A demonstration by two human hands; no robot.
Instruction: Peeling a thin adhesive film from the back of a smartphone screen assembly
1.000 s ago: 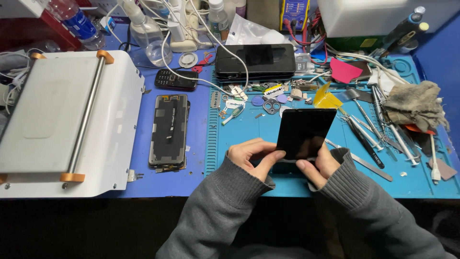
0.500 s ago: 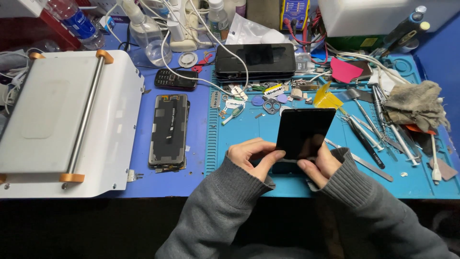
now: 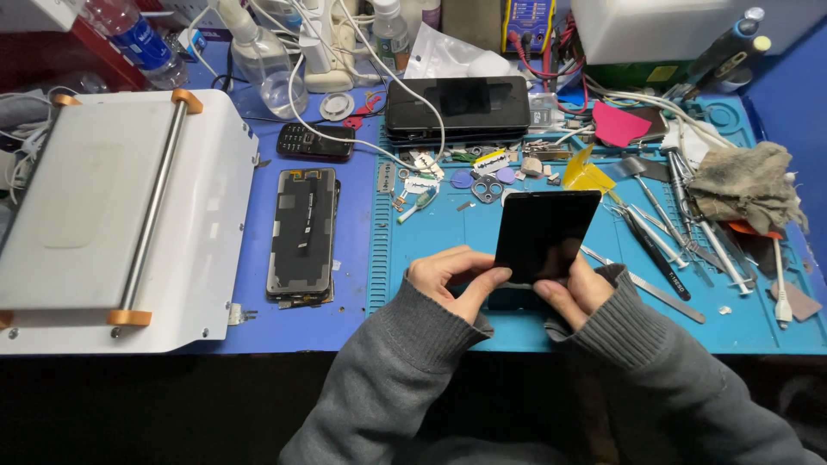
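The left hand (image 3: pixel 455 277) pinches the lower left corner of a black phone screen panel (image 3: pixel 546 234), thumb and forefinger closed on its edge. The right hand (image 3: pixel 575 288) grips the bottom edge from the other side, fingers curled behind, thumb on the glass. The panel rises away from both hands, tilted upright, its long axis running from the hands toward the far side of the desk (image 3: pixel 431 331). Both hands are equally near. Left of the left hand lies an opened phone body (image 3: pixel 302 232).
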